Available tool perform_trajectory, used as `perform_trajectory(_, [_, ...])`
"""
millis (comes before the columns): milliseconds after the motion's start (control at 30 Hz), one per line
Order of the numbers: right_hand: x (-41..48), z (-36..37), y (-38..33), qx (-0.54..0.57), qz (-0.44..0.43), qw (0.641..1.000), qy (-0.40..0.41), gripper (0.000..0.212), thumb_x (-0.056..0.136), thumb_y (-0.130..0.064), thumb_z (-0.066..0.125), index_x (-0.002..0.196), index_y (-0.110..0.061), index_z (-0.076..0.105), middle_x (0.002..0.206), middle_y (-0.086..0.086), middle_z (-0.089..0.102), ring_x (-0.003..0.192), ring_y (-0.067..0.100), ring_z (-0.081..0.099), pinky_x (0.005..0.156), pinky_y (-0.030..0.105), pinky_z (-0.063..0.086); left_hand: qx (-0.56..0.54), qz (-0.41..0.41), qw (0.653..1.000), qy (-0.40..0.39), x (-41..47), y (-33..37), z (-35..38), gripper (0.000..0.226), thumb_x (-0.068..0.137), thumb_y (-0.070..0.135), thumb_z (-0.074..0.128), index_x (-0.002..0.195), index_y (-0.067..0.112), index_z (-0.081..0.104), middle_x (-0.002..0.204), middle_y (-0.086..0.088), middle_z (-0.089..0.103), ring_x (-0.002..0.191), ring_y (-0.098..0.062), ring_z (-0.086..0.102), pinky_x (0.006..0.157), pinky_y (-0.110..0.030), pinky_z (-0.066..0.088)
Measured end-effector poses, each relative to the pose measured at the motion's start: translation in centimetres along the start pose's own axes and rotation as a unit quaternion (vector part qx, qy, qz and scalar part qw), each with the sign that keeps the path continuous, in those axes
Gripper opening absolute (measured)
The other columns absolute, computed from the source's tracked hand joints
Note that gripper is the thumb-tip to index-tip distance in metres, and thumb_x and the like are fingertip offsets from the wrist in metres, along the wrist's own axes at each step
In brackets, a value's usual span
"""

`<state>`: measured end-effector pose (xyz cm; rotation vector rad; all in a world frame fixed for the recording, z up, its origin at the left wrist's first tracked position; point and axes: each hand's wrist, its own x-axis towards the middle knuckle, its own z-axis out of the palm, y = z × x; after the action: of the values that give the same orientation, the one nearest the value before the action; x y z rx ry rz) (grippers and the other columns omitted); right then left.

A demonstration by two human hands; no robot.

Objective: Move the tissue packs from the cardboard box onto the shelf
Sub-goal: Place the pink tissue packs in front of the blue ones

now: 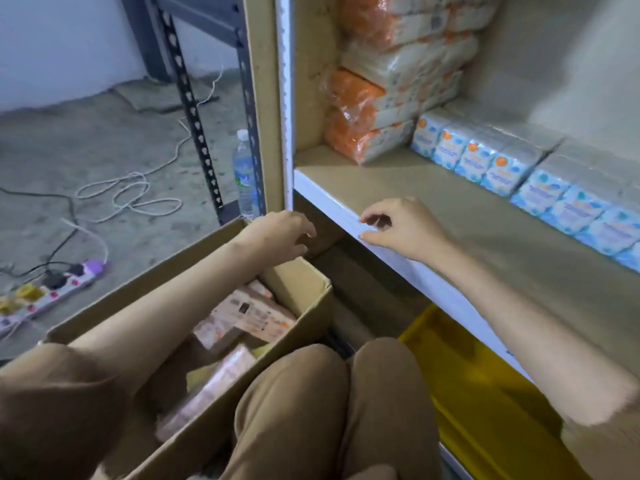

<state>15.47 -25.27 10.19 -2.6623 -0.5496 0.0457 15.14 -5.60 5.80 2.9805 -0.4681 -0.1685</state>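
An open cardboard box (304, 282) stands at my knees and holds several orange-and-white tissue packs (249, 317). My left hand (280, 237) hovers over the box's far corner, fingers loosely curled and holding nothing. My right hand (401, 225) hangs at the front edge of the shelf (398, 199), its fingers also loosely curled and empty. A stack of orange tissue packs (377, 109) fills the shelf's back left corner. A row of blue-and-white packs (485, 161) runs along the back towards the right.
A yellow bin (478, 386) sits under the shelf on the right. Left of the shelf's side panel stand a water bottle (244, 171) and a dark metal rack post (194, 123). A power strip (45, 292) and loose cables (135, 192) lie on the concrete floor.
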Motion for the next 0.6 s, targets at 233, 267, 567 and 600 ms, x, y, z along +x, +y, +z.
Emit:
perform_trajectory(233, [2.1, 7.7, -3.6, -0.033, -0.047, 0.991, -0.117, 0.03, 0.085, -0.022, 0.061, 0.113, -0.012, 0.065, 0.115, 0.008, 0.067, 0.106, 0.022, 0.06, 0.086, 0.029, 0.045, 0.005, -0.099, 0.993, -0.068, -8.0, -7.5, 5.8, 0.027, 0.089, 0.021, 0.052, 0.116, 0.019, 0.059, 0.122, 0.001, 0.057, 0.11, -0.025, 0.059, 0.087, -0.036, 0.049])
perform_trajectory(267, [2.5, 8.8, -4.0, -0.035, -0.048, 0.989, -0.136, 0.031, 0.086, -0.022, 0.06, 0.115, -0.012, 0.064, 0.117, 0.008, 0.066, 0.106, 0.021, 0.06, 0.083, 0.026, 0.044, 0.012, -0.114, 0.99, -0.08, -8.6, -8.4, 6.6, 0.027, 0.09, 0.022, 0.052, 0.117, 0.019, 0.057, 0.123, 0.001, 0.056, 0.111, -0.025, 0.059, 0.086, -0.036, 0.049])
perform_trajectory(567, [6.6, 17.7, -5.8, -0.089, -0.085, 0.957, -0.263, 0.03, 0.087, -0.02, 0.059, 0.114, -0.009, 0.064, 0.115, 0.01, 0.067, 0.106, 0.023, 0.061, 0.091, 0.036, 0.05, -0.067, -0.213, 0.962, -0.156, -10.8, -14.0, 14.8, 0.036, 0.087, 0.021, 0.055, 0.123, 0.024, 0.057, 0.132, -0.001, 0.054, 0.121, -0.026, 0.054, 0.097, -0.039, 0.047])
perform_trajectory(600, [7.2, 18.8, -5.8, -0.094, -0.085, 0.954, -0.272, 0.029, 0.087, -0.02, 0.059, 0.113, -0.009, 0.065, 0.115, 0.01, 0.067, 0.105, 0.023, 0.061, 0.089, 0.035, 0.05, -0.077, -0.223, 0.958, -0.165, -10.9, -14.4, 15.8, 0.036, 0.086, 0.02, 0.054, 0.122, 0.023, 0.058, 0.13, -0.002, 0.056, 0.119, -0.027, 0.055, 0.095, -0.038, 0.048])
